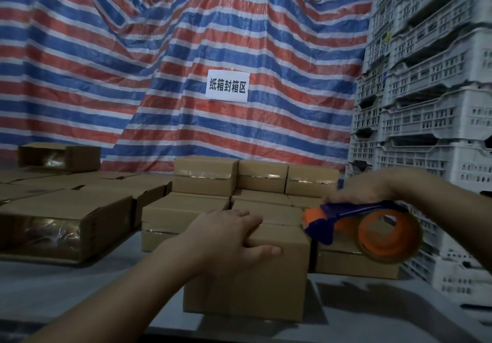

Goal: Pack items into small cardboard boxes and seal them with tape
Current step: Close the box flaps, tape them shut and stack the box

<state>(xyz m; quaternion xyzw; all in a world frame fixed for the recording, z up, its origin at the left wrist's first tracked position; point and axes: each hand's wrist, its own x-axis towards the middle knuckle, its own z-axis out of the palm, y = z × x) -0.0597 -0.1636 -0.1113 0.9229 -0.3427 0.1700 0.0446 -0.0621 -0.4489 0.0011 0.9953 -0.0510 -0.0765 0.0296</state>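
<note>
A small closed cardboard box stands on the grey table right in front of me. My left hand lies over its top left edge, fingers on the lid and thumb pressed on the front face. My right hand grips the blue handle of a tape dispenser with an orange core and a roll of clear tape. The dispenser's orange nose hangs just above the box's top right corner. Whether tape touches the box is hidden.
Sealed small boxes are stacked behind and to the right of the one I hold. Flat and half-folded cartons lie at the left. White plastic crates tower on the right. A striped tarpaulin with a white sign covers the back.
</note>
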